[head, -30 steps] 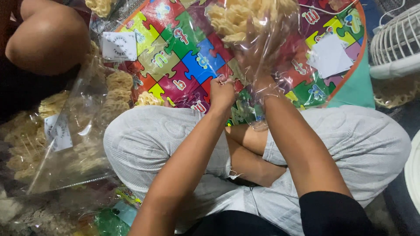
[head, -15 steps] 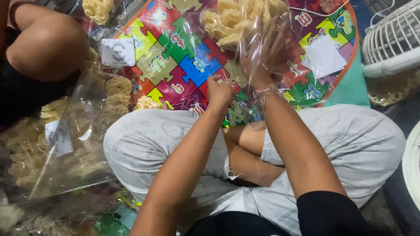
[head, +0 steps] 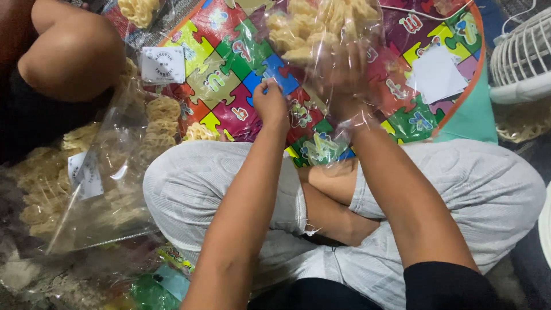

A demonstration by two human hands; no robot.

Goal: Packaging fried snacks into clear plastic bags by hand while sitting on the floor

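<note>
Two hands at work: left hand (head: 270,103) and right hand (head: 343,77). Three clear bags of crackers: (head: 321,34), (head: 86,183), (head: 138,10). Three white label slips: (head: 163,64), (head: 439,74), (head: 86,175). One white fan (head: 522,54). One puzzle-pattern mat (head: 229,74).

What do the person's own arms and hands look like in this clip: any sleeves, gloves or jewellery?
Both forearms are bare. The left hand is ungloved, with no ring or watch visible. The right hand shows blurred through clear plastic. A black sleeve covers the right upper arm.

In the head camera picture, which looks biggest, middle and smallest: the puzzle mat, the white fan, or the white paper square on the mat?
1. Puzzle mat, by far the biggest.
2. White fan, though it is cut off at the edge, so its full size is unsure.
3. White paper square, the smallest.
</note>
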